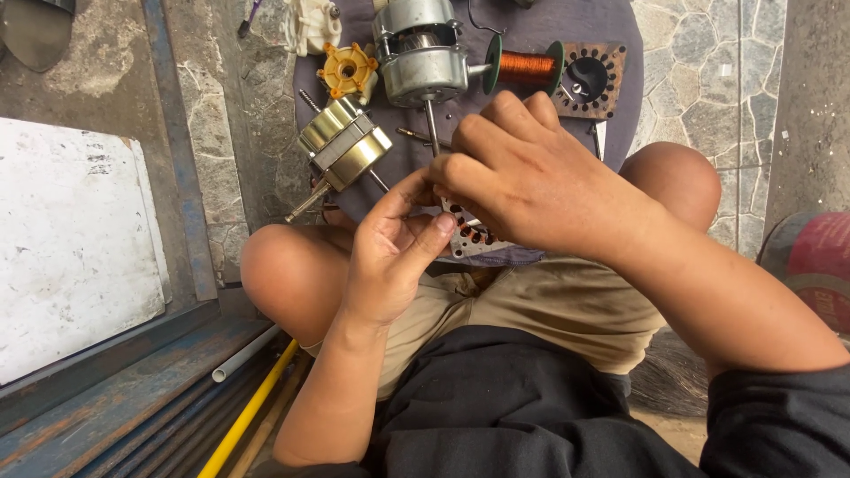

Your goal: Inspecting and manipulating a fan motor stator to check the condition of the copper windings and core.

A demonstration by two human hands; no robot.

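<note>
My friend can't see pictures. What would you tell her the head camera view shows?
Seen from above, a person sitting cross-legged holds a small slotted metal plate over their lap, left hand underneath and right hand on top. Ahead on a dark cloth lie a silver motor, a brass-coloured motor, a copper wire spool and an orange plastic part.

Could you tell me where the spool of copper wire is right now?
In the head view, the copper wire spool lies top centre on the dark cloth, between the silver motor and the slotted stator plate.

Motor housing (pixel 423 53): dull grey metal; rotor (pixel 343 144) w/ glossy brassy casing. Spool (pixel 528 67): shiny copper wire, green plastic ends; gear (pixel 347 71) matt orange plastic. Stator plate (pixel 469 237) in hands: bare metal; cloth (pixel 549 26) matt grey.
</note>
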